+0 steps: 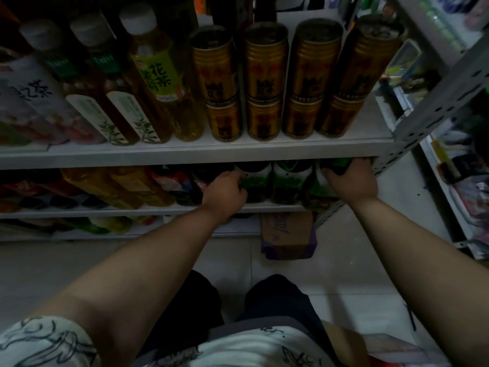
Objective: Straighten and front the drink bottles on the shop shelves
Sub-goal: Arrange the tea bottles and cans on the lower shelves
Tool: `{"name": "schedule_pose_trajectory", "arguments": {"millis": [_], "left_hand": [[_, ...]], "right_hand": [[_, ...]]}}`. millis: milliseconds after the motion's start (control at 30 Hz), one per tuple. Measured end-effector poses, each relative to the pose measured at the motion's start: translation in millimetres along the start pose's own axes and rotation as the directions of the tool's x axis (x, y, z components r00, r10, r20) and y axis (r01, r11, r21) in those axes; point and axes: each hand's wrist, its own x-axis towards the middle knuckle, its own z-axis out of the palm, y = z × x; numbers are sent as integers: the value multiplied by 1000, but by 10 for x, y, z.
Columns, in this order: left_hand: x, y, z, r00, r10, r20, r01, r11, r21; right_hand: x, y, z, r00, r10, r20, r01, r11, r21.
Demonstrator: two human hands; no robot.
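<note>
Location: green-label bottles (288, 181) at right end of middle shelf (158, 209). Grip: left hand (225, 192) fingers curled round one bottle; right hand (349, 181) fingers wrapped over endmost bottle. Advice: draw both forward evenly to shelf edge, keep upright, turn labels outward, avoid knocking bottle between.

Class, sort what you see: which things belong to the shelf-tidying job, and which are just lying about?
Job: left hand, right hand, green-labelled bottles they grip, tea bottles above.
Lying about: cardboard box on the floor, side-rack goods.
</note>
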Motion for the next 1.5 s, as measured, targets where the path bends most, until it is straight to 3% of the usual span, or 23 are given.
{"name": "schedule_pose_trajectory", "arguments": {"millis": [100, 333, 467, 733, 867, 933, 1033, 1133, 1233, 1333, 1500], "left_hand": [[23, 104, 13, 999, 30, 42, -29, 999, -19], [18, 315, 131, 958, -37, 284, 68, 993, -98], [36, 405, 227, 912, -84, 401, 155, 977, -147], [89, 593, 383, 876, -58, 478, 163, 970, -180], [54, 703, 429, 837, -41, 546, 143, 979, -144], [30, 738, 433, 826, -39, 562, 136, 982, -133], [1, 788, 412, 811, -51, 583, 150, 981, -124], [-12, 831, 401, 799, -65, 598, 204, 965, -167], [-6, 908, 399, 796, -61, 602, 227, 953, -203], [18, 952, 411, 792, -34, 609, 181, 967, -181], [78, 907, 414, 820, -35, 571, 170, 968, -184]], "right_hand": [[-39, 33, -80, 999, 1, 49, -6, 994, 113], [-109, 83, -263, 986, -51, 156, 84, 974, -211], [-86, 62, -329, 993, -10, 115, 47, 943, -330], [-15, -60, -355, 996, -69, 54, 86, 880, -467], [-29, -84, -347, 999, 27, 34, -6, 857, -515], [-36, -88, -317, 993, 115, 40, -86, 896, -436], [24, -60, -346, 965, 252, 69, -237, 955, -180], [104, -43, -379, 911, 382, 152, -396, 915, 75], [135, -58, -301, 888, 440, 134, -460, 846, 270], [89, -72, -260, 925, 375, 60, -379, 902, 207], [13, -56, -337, 992, 126, 30, -120, 978, -169]]}}
